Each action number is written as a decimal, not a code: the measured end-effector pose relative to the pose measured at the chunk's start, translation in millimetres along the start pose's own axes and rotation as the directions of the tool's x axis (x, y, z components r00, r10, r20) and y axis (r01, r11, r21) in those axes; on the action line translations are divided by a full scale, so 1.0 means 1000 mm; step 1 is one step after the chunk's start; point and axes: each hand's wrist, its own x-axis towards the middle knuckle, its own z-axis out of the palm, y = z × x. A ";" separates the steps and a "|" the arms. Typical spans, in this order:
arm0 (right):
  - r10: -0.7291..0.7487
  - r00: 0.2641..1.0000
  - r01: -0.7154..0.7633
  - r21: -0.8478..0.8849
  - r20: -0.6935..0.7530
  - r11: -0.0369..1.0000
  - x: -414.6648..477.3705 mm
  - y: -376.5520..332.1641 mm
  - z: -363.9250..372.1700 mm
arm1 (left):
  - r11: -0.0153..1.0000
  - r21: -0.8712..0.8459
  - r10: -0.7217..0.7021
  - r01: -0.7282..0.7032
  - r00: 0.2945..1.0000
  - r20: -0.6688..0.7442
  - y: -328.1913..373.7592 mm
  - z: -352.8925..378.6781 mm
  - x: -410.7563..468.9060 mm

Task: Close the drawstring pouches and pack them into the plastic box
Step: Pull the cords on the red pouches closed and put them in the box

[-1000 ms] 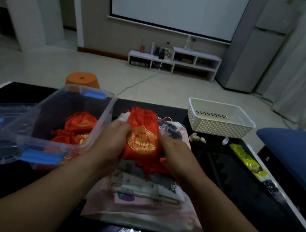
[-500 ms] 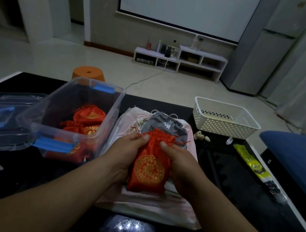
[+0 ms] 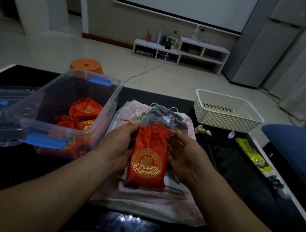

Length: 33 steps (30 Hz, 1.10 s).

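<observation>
- Head view: left hand [image 3: 118, 147] and right hand [image 3: 184, 156] each pinch a top corner of the red satin drawstring pouch [image 3: 148, 162], mouth puckered, over the pale fabric pile [image 3: 146, 204] at the black tabletop's [image 3: 235, 194] near edge.
- Clear plastic box [image 3: 39, 101] with blue latches, toward the left edge, holds more red pouches [image 3: 86, 108].

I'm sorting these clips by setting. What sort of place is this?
Most likely a home living room: a projector screen on the far wall, a low white shelf unit beneath it, and a dark glass coffee table up front.
</observation>
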 end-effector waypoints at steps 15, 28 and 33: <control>-0.022 0.996 0.039 0.202 -0.087 0.979 0.001 -0.007 -0.008 | 0.989 -0.145 -0.029 0.029 1.000 0.003 0.001 -0.004 0.001; -0.083 0.937 0.112 0.067 -0.339 0.991 0.009 -0.012 -0.025 | 0.990 0.033 0.139 -0.135 0.974 -0.179 -0.007 -0.006 0.007; -0.507 0.862 0.413 -0.559 -0.016 0.719 -0.002 -0.022 -0.015 | 0.773 0.489 0.399 -0.404 0.909 0.121 0.014 0.011 -0.017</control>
